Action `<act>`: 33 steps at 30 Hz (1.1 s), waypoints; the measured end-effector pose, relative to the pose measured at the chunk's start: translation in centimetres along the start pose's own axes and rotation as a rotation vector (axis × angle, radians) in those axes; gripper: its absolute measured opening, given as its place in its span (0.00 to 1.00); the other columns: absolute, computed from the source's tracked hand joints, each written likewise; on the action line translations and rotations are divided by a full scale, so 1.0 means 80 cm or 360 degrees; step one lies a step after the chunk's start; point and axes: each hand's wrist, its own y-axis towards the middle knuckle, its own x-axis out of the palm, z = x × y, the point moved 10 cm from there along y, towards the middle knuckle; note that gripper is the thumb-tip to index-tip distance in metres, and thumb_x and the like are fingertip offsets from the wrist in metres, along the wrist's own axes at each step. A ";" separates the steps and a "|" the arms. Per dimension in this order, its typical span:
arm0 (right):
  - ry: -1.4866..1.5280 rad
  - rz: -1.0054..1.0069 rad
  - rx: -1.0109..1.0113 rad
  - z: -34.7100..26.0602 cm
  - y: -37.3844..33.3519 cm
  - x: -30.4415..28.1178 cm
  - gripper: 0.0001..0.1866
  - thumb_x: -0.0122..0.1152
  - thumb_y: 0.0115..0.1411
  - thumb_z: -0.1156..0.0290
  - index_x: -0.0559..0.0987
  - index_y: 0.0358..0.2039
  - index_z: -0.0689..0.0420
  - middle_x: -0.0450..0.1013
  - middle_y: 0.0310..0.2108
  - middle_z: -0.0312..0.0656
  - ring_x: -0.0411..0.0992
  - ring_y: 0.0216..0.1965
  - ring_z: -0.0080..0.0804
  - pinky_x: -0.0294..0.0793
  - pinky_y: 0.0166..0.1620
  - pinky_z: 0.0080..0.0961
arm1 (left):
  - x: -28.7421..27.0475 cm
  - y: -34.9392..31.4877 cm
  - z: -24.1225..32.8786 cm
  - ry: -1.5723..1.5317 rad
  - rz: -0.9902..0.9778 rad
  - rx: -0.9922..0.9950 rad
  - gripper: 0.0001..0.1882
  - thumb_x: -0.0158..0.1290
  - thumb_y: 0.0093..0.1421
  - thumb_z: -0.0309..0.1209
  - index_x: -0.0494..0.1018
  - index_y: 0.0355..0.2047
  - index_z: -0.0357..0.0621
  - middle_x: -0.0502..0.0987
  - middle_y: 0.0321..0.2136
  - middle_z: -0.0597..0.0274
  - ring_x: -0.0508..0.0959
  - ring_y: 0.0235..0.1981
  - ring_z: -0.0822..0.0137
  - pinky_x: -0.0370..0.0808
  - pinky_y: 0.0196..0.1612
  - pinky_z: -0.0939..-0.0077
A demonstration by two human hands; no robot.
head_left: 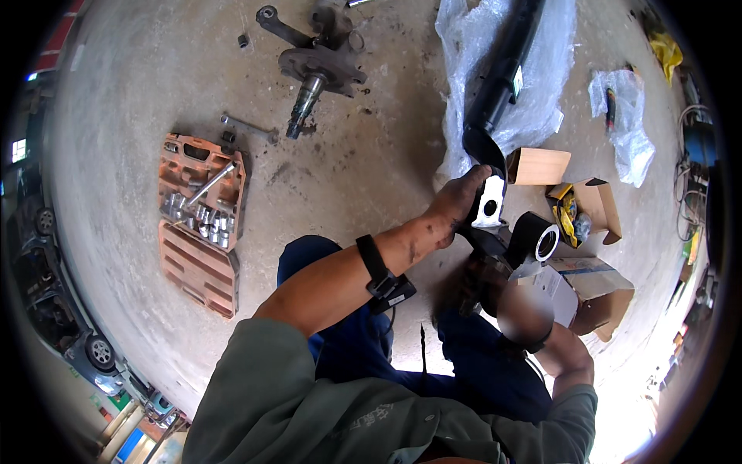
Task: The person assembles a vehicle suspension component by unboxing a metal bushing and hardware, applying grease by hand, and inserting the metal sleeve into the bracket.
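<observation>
My left hand (466, 195) is closed round the near end of a long black metal beam (495, 97), beside a pale flat bracket face (489, 203) with a round hole. The beam's far part lies on bubble wrap (553, 85). My right hand (483, 280) is low between my knees, close to the dark parts under the bracket. Its fingers are dark and lost in shadow, so their grip does not show. Just right of the bracket is a black cylindrical bushing (529, 238) with a pale ring end.
An orange socket case (197, 267) lies unfolded at left, with a wrench (246, 125) beyond it. A greasy steering knuckle (318, 68) rests on the floor ahead. Opened cardboard boxes (599, 209) stand at right, with plastic wrap (626, 127) farther off. A vehicle (66, 317) is at far left.
</observation>
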 end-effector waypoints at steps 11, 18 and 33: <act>-0.0017 0.0093 0.0069 0.020 -0.014 -0.008 0.09 0.59 0.56 0.74 0.71 0.38 0.59 0.69 0.24 0.40 0.71 0.23 0.32 0.72 0.27 0.30 | -0.030 0.009 -0.046 0.0108 0.0117 -0.0080 0.28 0.50 0.60 0.56 0.75 0.47 0.46 0.81 0.38 0.62 0.82 0.38 0.68 0.77 0.43 0.73; -0.0277 -0.0052 0.0063 0.031 -0.013 -0.014 0.08 0.59 0.59 0.73 0.74 0.37 0.61 0.75 0.30 0.43 0.76 0.30 0.33 0.77 0.31 0.29 | -0.044 0.016 -0.072 0.0163 0.0231 -0.0161 0.29 0.50 0.60 0.58 0.75 0.47 0.47 0.80 0.38 0.63 0.80 0.39 0.69 0.76 0.44 0.73; -0.0203 -0.0204 0.0438 0.090 0.006 -0.022 0.13 0.56 0.61 0.69 0.76 0.42 0.64 0.76 0.36 0.45 0.76 0.41 0.35 0.74 0.48 0.32 | -0.080 0.008 -0.108 0.0150 0.0375 -0.0388 0.28 0.43 0.62 0.57 0.72 0.52 0.52 0.79 0.44 0.61 0.80 0.45 0.62 0.75 0.50 0.63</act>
